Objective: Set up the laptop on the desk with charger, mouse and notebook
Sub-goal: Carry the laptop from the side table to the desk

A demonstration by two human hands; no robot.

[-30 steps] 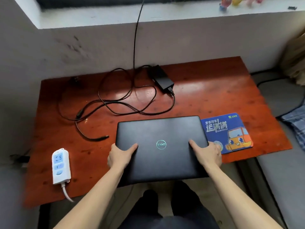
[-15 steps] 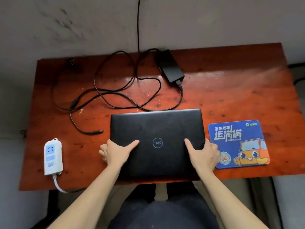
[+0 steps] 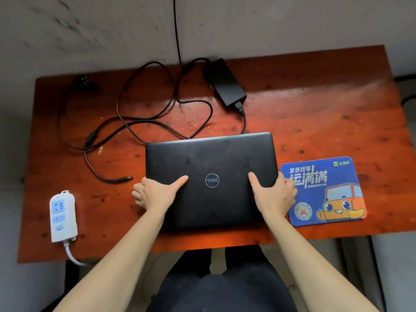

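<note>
A closed black laptop [image 3: 209, 158] lies flat on the red-brown desk [image 3: 315, 113], near its front edge. My left hand [image 3: 155, 194] grips the laptop's left side, thumb on the lid. My right hand [image 3: 274, 194] grips its right side the same way. The black charger brick [image 3: 227, 83] lies behind the laptop, and its tangled cable [image 3: 144, 113] loops to the left, with the loose plug tip [image 3: 122, 179] resting left of the laptop. A blue mouse pad [image 3: 324, 190] with an orange cartoon car lies just right of the laptop. No mouse or notebook is in view.
A white power strip [image 3: 62, 216] lies at the desk's front left, its cord hanging over the edge. A grey wall [image 3: 270, 23] stands behind the desk, with one black cord [image 3: 176, 28] running up it. My legs are under the front edge.
The laptop has been slid further onto the desk, away from the front edge, both hands still on its sides. The camera view has tilted down and closer.
</note>
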